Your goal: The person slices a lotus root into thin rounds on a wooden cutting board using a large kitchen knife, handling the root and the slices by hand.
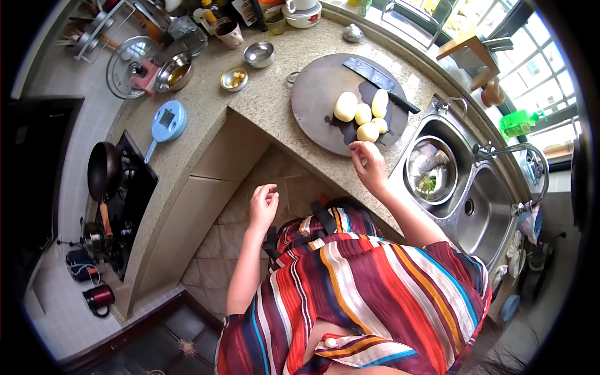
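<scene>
Several peeled, pale yellow potatoes (345, 107) lie together on a round, dark cutting board (315, 87), beside damp patches. Behind them a cleaver (369, 72) with a black handle rests flat on the board, its handle pointing right. My right hand (370, 165) hovers by the board's near edge, just short of the nearest potato. Its fingers are loosely bent, and nothing shows in them. Off to the left, my left hand (263, 205) is held in the air in front of the counter, fingers half curled and apart, with nothing visible in it.
To the right is a double sink (478, 215) with a metal bowl (454, 190) holding fish-like pieces and greens. Small bowls (259, 54) and a blue kitchen scale (169, 122) stand on the counter. A frying pan (104, 172) sits by the stove at left. Green soap bottle (519, 123) by the window.
</scene>
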A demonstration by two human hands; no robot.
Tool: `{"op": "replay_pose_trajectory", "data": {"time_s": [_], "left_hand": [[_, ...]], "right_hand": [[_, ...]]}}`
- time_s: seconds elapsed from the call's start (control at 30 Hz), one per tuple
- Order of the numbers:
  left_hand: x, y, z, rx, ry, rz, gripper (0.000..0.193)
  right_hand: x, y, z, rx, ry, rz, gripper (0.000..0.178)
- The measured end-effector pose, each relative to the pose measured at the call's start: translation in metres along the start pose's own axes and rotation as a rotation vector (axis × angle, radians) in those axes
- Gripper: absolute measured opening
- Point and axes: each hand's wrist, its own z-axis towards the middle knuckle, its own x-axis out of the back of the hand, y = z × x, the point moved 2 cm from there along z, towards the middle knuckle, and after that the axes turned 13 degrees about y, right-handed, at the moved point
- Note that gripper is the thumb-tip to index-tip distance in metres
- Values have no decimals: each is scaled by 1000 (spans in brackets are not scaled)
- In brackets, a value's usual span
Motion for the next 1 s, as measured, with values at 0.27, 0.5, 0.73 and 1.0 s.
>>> {"op": "replay_pose_trajectory", "data": {"time_s": [0.27,0.5,0.73,1.0], "left_hand": [[-84,62,133,-326,-375,27,24],[-163,131,210,-644,-534,72,49],[-215,146,223,-805,-797,241,72],[-221,137,266,-784,-805,73,72]], "right_hand": [[19,28,43,-191,279,-107,23],[37,51,34,-497,433,-335,26],[-5,24,0,-748,581,-348,34],[-15,12,-9,-777,611,-379,43]]}}
